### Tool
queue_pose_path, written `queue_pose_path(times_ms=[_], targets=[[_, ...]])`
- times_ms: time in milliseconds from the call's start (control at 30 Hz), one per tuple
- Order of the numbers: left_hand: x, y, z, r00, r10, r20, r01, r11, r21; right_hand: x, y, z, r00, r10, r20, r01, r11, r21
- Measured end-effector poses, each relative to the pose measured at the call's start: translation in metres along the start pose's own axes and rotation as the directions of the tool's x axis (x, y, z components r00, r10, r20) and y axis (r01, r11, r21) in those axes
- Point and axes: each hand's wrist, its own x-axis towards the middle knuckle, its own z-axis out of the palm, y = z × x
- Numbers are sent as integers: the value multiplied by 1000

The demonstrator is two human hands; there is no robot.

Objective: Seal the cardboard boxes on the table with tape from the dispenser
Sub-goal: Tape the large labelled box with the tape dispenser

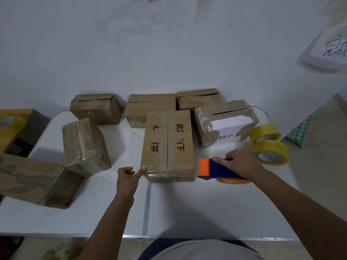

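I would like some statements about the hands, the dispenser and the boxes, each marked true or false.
1. The right hand grips the tape dispenser. True.
2. The dispenser lies on top of the box with black writing. False: it is beside that box, on its right.
3. The left hand touches the near left corner of that box with its thumb. True.
4. Only one loose tape roll lies near the right hand. False: there are two yellow tape rolls.

Two spare yellow tape rolls (270, 147) at right – handwritten paper sign (332, 47) on wall, top rt
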Motion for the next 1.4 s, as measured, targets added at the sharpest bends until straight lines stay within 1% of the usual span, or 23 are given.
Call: queue_pose_path(times_ms=[167,300,400,500,633,767,900,1067,1100,1167,1233,1267,1300,1333,1367,1400], targets=[[23,14,-19,999,36,11,-37,998,44,-4,-17,18,1000,-2,-3,2,1000,28],[31,16,-29,996,31,83,-38,996,82,-8,-24,29,999,35,34,-38,995,93],[30,11,-29,993,32,117,-43,995,93,-9,-22,40,996,78,44,-81,993,84],[30,10,-30,989,50,137,-64,993,102,-8,-22,48,995,87,40,-90,994,67],[32,8,-34,979,87,182,-117,980,159,-6,-24,47,994,100,43,-103,992,71],[39,5,-47,974,154,167,-186,963,196,-8,-26,43,993,95,66,-99,994,56],[43,8,-54,957,216,195,-272,902,334,-11,-30,41,992,103,73,-107,993,53],[37,6,-58,960,244,138,-278,898,342,-15,-31,42,995,83,56,-85,996,35],[33,5,-57,960,257,115,-281,884,372,-15,-32,41,995,80,53,-82,996,31],[26,3,-54,954,298,42,-280,826,490,-15,-32,40,995,86,47,-88,996,31],[16,3,-50,935,355,-15,-285,773,567,-15,-30,40,994,95,46,-96,995,25],[10,3,-48,904,428,-4,-345,733,586,-15,-29,41,994,99,47,-100,995,19],[5,4,-47,826,561,55,-478,644,598,-14,-27,43,994,103,45,-104,994,16],[4,3,-46,706,688,168,-627,496,600,-14,-26,45,994,106,38,-106,994,17],[6,-2,-44,576,756,310,-739,320,593,-14,-25,47,994,106,27,-107,994,22],[13,-9,-44,464,768,442,-802,152,578,-13,-25,48,994,104,16,-105,994,29]])
